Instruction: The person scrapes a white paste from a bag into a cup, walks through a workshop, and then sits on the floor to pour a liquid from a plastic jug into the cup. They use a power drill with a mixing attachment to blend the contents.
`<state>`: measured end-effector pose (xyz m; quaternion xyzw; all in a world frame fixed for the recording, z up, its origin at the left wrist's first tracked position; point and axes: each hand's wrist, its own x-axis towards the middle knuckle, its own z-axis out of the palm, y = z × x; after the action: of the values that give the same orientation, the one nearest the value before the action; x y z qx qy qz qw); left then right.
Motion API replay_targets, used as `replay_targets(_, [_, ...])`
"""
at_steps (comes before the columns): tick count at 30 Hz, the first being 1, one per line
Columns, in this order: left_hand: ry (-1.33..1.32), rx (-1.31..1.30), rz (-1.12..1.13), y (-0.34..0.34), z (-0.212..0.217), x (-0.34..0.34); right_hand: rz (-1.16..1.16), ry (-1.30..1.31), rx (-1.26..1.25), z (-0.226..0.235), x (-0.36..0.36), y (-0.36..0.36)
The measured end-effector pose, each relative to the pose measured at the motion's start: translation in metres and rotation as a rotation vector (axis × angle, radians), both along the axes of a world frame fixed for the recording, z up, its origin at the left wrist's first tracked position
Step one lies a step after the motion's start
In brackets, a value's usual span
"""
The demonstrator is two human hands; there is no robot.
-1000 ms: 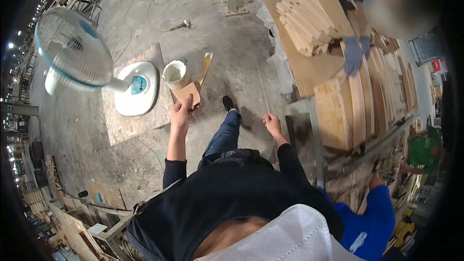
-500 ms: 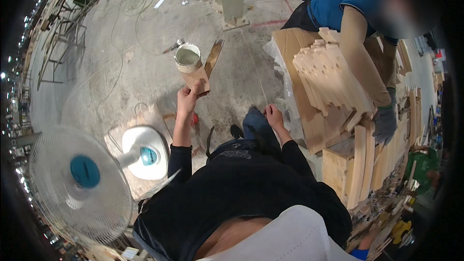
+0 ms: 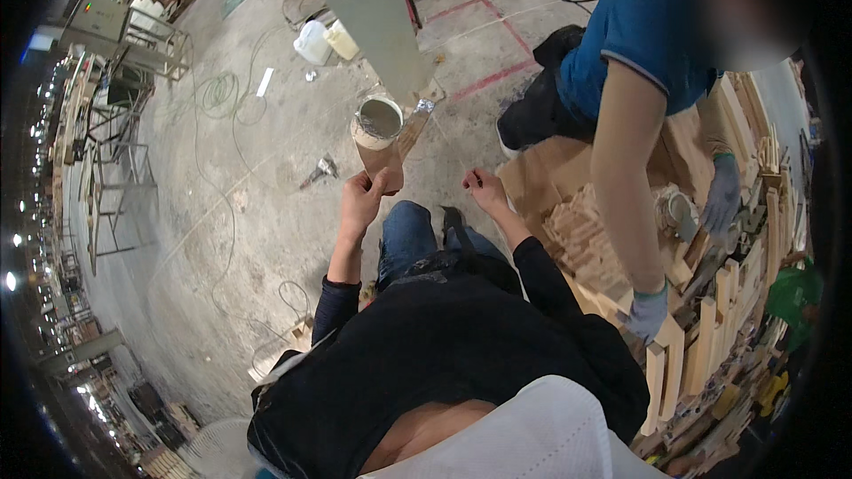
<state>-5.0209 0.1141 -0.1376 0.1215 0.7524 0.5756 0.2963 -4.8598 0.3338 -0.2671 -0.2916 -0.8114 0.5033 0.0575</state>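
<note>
My left hand (image 3: 365,199) is closed on the near end of a flat brown board (image 3: 382,168). At the board's far end is a round tub (image 3: 376,125) with a crusted pale rim and grey stuff inside; whether it is fixed to the board I cannot tell. A darker wooden strip (image 3: 411,137) slants up beside the tub to a shiny tip. My right hand (image 3: 486,190) is held apart, fingers curled, with a small dark thing at the fingertips that I cannot make out.
At right a co-worker in a blue shirt (image 3: 590,71) and gloves (image 3: 647,315) bends over stacked wood pieces (image 3: 581,235). A grey post (image 3: 368,22) stands ahead, with plastic jugs (image 3: 312,43) by it. A tool (image 3: 320,170) and cables (image 3: 217,90) lie on the floor.
My view has turned and moved forward; the fan has slid to the lower edge. My left hand still carries the board and tub. The co-worker's near glove has shifted to other wood pieces.
</note>
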Motion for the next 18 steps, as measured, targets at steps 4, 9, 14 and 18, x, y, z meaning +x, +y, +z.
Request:
replay_targets(4, [0.000, -0.058, -0.072, 0.062, 0.002, -0.069, -0.142, 0.003, -0.108, -0.007, -0.062, 0.034])
replay_targets(9, [0.038, -0.040, -0.297, 0.160, -0.010, -0.154, -0.327, 0.092, -0.142, -0.024, -0.121, 0.109])
replay_targets(14, [0.056, -0.082, -0.437, 0.236, 0.007, -0.228, -0.488, 0.117, -0.266, 0.058, -0.189, 0.152])
replay_targets(18, [-0.017, 0.056, -0.499, 0.319, -0.007, -0.264, -0.622, 0.278, -0.319, 0.104, -0.213, 0.204])
